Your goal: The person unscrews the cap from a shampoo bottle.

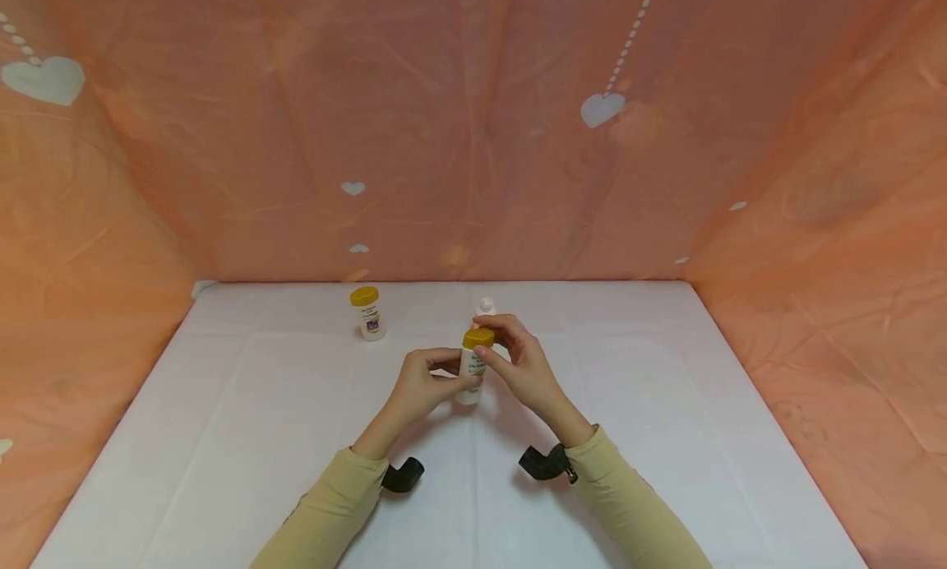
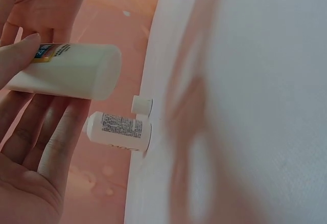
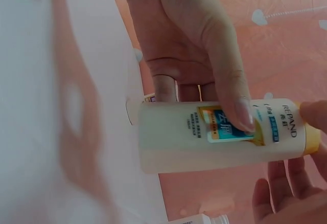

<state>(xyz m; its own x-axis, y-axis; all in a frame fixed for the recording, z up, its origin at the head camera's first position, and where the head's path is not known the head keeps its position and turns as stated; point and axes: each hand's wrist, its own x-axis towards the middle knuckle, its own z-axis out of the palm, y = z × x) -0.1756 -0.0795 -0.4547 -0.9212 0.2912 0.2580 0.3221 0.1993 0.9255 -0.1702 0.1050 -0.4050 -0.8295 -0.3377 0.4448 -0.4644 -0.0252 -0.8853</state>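
Note:
A white shampoo-type bottle [image 1: 469, 392] with a yellow cap [image 1: 477, 339] is held upright, its base raised off the table. My left hand [image 1: 420, 381] grips the body, thumb across the blue-and-yellow label in the right wrist view. At the top, my right hand [image 1: 527, 370] pinches around the cap, thumb on the near side and fingers behind. The label [image 3: 230, 126] carries the word REPAND. Whether the cap is loose cannot be told. Behind the hands stands a small white bottle [image 2: 120, 131], partly hidden in the head view.
A second yellow-capped bottle [image 1: 370, 318] stands at the back left of the white table [image 1: 244, 437]. Beside the small bottle sits a small white cap-like piece [image 2: 141, 105]. Orange cloth [image 1: 473, 141] with white hearts encloses the back and sides.

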